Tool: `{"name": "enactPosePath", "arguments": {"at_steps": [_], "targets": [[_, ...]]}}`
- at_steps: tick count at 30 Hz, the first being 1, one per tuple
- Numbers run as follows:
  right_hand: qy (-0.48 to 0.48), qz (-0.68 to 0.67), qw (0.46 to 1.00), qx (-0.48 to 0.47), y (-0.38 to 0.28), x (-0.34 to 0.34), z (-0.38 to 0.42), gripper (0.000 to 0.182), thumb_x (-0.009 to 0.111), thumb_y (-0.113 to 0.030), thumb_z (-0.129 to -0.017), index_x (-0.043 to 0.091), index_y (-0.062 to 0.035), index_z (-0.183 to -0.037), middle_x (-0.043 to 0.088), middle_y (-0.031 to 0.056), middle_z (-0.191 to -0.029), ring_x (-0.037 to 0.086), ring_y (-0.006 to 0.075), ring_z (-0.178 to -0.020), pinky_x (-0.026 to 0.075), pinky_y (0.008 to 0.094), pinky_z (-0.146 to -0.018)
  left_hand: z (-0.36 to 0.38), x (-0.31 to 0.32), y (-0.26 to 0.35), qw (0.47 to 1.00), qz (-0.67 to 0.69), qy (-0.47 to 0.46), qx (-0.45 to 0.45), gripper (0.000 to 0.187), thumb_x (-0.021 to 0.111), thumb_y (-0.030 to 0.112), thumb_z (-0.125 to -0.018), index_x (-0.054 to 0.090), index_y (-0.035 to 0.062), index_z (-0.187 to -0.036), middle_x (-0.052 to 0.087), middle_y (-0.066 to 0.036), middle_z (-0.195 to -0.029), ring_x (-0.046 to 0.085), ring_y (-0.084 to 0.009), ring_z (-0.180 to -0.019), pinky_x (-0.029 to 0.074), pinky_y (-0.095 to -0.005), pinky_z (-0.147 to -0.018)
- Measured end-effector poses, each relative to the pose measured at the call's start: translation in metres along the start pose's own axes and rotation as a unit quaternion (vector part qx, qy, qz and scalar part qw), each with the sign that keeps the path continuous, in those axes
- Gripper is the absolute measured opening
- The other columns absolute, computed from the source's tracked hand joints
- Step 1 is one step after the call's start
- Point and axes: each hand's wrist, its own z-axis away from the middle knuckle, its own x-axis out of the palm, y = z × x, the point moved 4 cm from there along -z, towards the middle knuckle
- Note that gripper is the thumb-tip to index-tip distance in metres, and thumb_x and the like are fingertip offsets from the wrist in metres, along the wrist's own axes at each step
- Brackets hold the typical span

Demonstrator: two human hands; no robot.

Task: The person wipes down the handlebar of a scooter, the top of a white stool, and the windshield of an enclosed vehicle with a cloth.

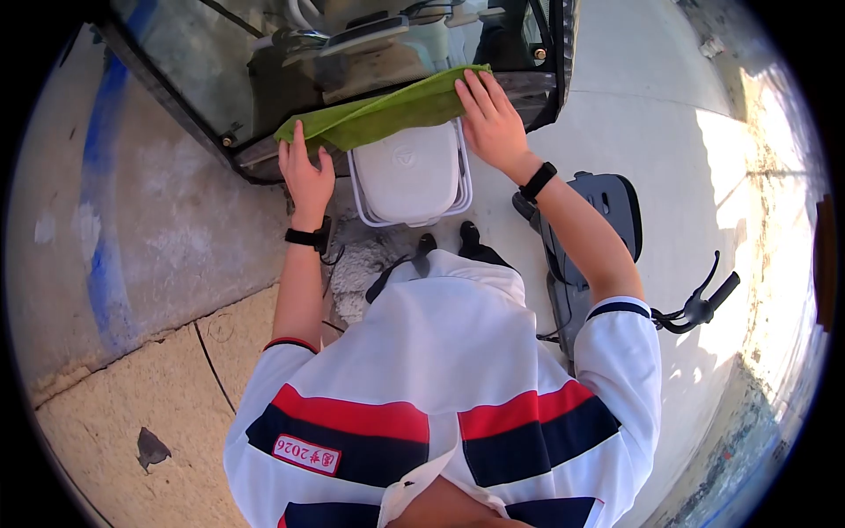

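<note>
A green cloth (378, 114) lies stretched along the lower edge of a glass-panelled vehicle front (220, 79). My left hand (304, 176) is at the cloth's left end, its fingers spread and resting on it. At the right end, my right hand (491, 119) has its fingertips on the cloth, the fingers extended and slightly apart. Both palms face the cloth's lower side, and part of each thumb is visible or tucked near it. Just below the cloth, between my hands, sits a white lidded box (409, 172) in a white wire frame.
A grey scooter-like vehicle (603, 207) with a black handlebar grip (723, 289) stands at my right. My shoes (470, 233) are on the floor below the white box. A dark leaf-like piece (152, 449) lies on the tan ground at the lower left.
</note>
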Motion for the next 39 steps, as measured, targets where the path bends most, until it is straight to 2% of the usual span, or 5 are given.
{"name": "enactPosePath", "arguments": {"at_steps": [7,17,21,30,39], "targets": [[-0.009,0.055,0.997,0.06,0.04,-0.016,0.029,0.063,0.065,-0.014,-0.083,0.047,0.0035,-0.142,0.043,0.0241,-0.149,0.041,0.0394,-0.138,0.036,0.0468,-0.115,-0.004,0.036,0.045,0.995,0.08,-0.065,0.019,0.074,0.064,0.009,-0.085,0.033,0.0039,-0.153,0.056,-0.027,-0.132,0.046,-0.0535,-0.126,0.035,-0.0547,-0.113],[0.0,0.049,0.996,0.078,0.037,-0.015,0.03,0.062,0.067,-0.011,-0.081,0.05,0.0061,-0.138,0.045,0.0198,-0.143,0.042,0.039,-0.133,0.037,0.0468,-0.112,-0.018,0.062,0.098,0.983,0.087,-0.122,0.103,0.077,0.063,0.011,-0.084,0.031,0.0051,-0.154,0.055,-0.028,-0.133,0.045,-0.049,-0.132,0.033,-0.0515,-0.115],[-0.006,0.028,0.999,0.032,0.021,-0.004,0.012,0.06,0.066,-0.007,-0.081,0.05,0.0056,-0.137,0.046,0.019,-0.143,0.041,0.0386,-0.135,0.037,0.0475,-0.112,-0.017,0.047,0.083,0.984,0.061,-0.131,0.107,0.077,0.063,0.01,-0.084,0.032,0.0056,-0.154,0.055,-0.027,-0.134,0.046,-0.0472,-0.132,0.036,-0.05,-0.114],[-0.024,-0.041,0.997,-0.061,-0.04,0.033,-0.027,0.062,0.06,-0.001,-0.081,0.047,0.0041,-0.142,0.043,0.0201,-0.148,0.04,0.0398,-0.137,0.035,0.0503,-0.115,0.018,0.009,-0.015,0.996,-0.049,-0.065,-0.026,0.081,0.064,0.011,-0.083,0.028,0.0036,-0.155,0.055,-0.03,-0.132,0.05,-0.0465,-0.128,0.036,-0.0492,-0.115],[-0.09,-0.034,0.987,-0.129,-0.105,0.068,-0.058,0.068,0.058,-0.01,-0.084,0.04,0.0025,-0.148,0.038,0.0176,-0.156,0.035,0.0339,-0.145,0.028,0.0485,-0.119,0.037,-0.02,-0.083,0.987,-0.108,-0.025,-0.119,0.088,0.064,0.014,-0.087,0.015,0.001,-0.158,0.049,-0.031,-0.139,0.043,-0.052,-0.132,0.033,-0.0513,-0.116]]}}
